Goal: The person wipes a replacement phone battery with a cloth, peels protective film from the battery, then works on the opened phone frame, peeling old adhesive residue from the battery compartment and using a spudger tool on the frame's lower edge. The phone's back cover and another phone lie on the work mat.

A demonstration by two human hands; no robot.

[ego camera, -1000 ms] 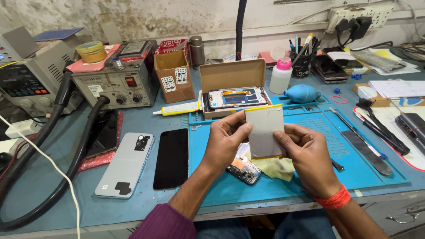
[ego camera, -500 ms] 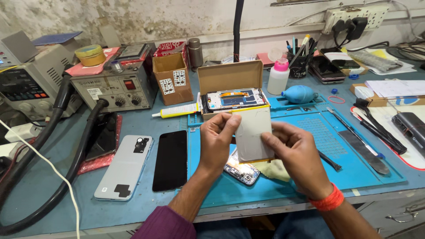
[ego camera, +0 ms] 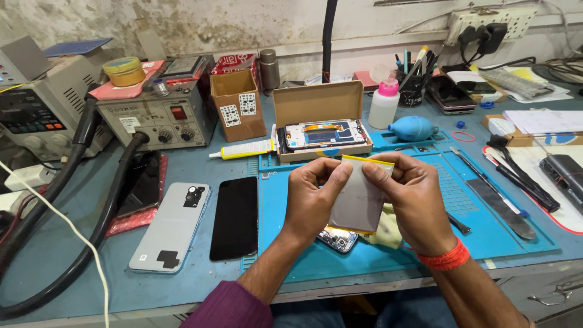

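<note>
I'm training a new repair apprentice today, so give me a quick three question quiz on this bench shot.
1. True or false: both hands grip the flat grey pouch above the blue mat.
2. Which lies nearer the left hand: the black phone or the white back cover?
3. What round blue tool sits beside the white bottle?

Key:
1. True; the right hand pinches it too.
2. The black phone.
3. A blue air blower.
</note>
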